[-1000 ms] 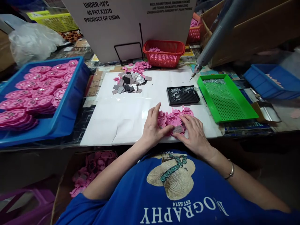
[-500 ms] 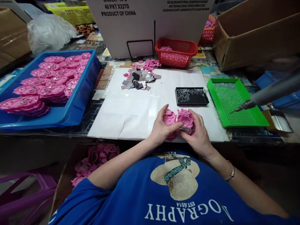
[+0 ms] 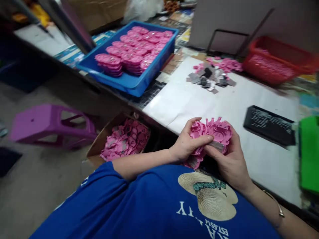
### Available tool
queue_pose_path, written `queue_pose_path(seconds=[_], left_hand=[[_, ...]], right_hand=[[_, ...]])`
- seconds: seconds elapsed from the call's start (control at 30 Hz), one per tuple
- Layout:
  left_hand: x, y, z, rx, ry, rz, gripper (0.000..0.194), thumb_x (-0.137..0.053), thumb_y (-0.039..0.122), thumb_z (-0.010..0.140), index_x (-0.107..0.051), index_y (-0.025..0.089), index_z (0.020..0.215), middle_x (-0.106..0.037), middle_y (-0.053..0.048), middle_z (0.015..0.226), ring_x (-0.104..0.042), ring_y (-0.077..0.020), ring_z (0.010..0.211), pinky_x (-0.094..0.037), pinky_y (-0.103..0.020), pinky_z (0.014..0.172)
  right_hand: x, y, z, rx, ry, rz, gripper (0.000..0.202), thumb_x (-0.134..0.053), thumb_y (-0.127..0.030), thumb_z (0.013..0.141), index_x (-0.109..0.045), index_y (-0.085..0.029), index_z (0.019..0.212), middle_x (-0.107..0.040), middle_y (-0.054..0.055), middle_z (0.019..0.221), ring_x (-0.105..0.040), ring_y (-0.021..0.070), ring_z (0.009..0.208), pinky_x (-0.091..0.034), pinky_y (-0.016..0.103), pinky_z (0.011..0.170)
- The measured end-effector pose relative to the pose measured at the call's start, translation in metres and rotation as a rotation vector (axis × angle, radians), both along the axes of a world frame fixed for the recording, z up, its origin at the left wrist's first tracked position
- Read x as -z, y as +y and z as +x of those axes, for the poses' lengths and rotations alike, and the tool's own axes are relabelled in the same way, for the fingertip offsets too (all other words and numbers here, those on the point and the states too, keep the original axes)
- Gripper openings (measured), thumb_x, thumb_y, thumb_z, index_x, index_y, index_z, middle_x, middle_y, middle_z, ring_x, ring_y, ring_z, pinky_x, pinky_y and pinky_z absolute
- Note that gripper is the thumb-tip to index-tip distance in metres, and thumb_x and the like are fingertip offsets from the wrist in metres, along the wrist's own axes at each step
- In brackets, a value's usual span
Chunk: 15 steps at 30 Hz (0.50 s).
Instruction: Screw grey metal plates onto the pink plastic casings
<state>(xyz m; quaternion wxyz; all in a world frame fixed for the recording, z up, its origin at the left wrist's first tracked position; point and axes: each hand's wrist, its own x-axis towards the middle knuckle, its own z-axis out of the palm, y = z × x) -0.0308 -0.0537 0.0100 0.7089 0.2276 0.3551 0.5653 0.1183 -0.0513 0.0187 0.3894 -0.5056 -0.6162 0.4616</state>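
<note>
Pink plastic parts (image 3: 219, 132) are held between my two hands at the front edge of the white sheet. Around their left side wraps my left hand (image 3: 189, 141), its thumb lying across the front. My right hand (image 3: 230, 159) grips the right side, with the thumb on a flat grey piece (image 3: 216, 145) set in the parts. Another pink part hangs below my left fingers. Farther back on the sheet lie a pile of grey plates (image 3: 208, 78) and small pink pieces (image 3: 228, 64). A black tray (image 3: 269, 127) of small metal bits sits to the right.
A blue tray (image 3: 139, 87) with stacked pink parts stands on the table at the left. Below the edge is a cardboard box (image 3: 96, 149) of pink parts, beside a purple stool (image 3: 37, 122). At right are a red basket (image 3: 271, 68) and a green tray (image 3: 309, 152).
The view has swung left and down, bringing the box and stool more into sight. My hands still hold the pink parts, now nearer the table's front edge.
</note>
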Motion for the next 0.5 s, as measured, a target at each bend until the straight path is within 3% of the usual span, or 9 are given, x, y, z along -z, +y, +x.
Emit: queue_pose_path(seconds=[0.13, 0.27, 0.37, 0.5], left_hand=[[0.002, -0.029, -0.043, -0.202, 0.011, -0.024, 0.067, -0.084, 0.034, 0.071, -0.048, 0.029, 0.127, -0.063, -0.001, 0.104, -0.063, -0.0173, 0.094, -0.048, -0.034, 0.092], [0.016, -0.052, -0.093, -0.549, 0.095, -0.156, 0.059, -0.08, 0.034, 0.07, -0.051, 0.025, 0.12, -0.062, 0.0, 0.102, -0.062, -0.0167, 0.094, -0.048, -0.031, 0.088], [0.039, -0.065, -0.134, -0.791, 0.157, -0.331, 0.048, -0.077, 0.033, 0.069, -0.055, 0.02, 0.11, -0.062, 0.0, 0.095, -0.062, -0.0155, 0.086, -0.049, -0.028, 0.081], [0.081, -0.077, -0.197, -0.931, 0.187, -0.484, 0.029, -0.072, 0.031, 0.078, -0.058, 0.015, 0.097, -0.06, -0.001, 0.084, -0.062, -0.0171, 0.084, -0.052, -0.031, 0.08]], right_hand=[[-0.003, 0.008, -0.05, -0.255, -0.002, -0.064, 0.076, -0.069, -0.04, 0.085, -0.03, -0.028, 0.148, -0.044, 0.011, 0.149, -0.052, 0.0282, 0.132, -0.046, 0.048, 0.112], [0.005, 0.016, -0.127, -0.521, 0.07, -0.209, 0.079, -0.072, -0.036, 0.079, -0.031, -0.021, 0.145, -0.046, 0.014, 0.147, -0.054, 0.0261, 0.129, -0.046, 0.041, 0.112], [0.026, 0.01, -0.19, -0.635, 0.087, -0.38, 0.082, -0.072, -0.032, 0.073, -0.032, -0.017, 0.144, -0.052, 0.014, 0.141, -0.056, 0.0246, 0.125, -0.046, 0.039, 0.11], [0.06, -0.002, -0.265, -0.803, -0.024, -0.572, 0.081, -0.065, -0.032, 0.078, -0.026, -0.012, 0.146, -0.057, 0.018, 0.133, -0.063, 0.0224, 0.112, -0.055, 0.038, 0.095]])
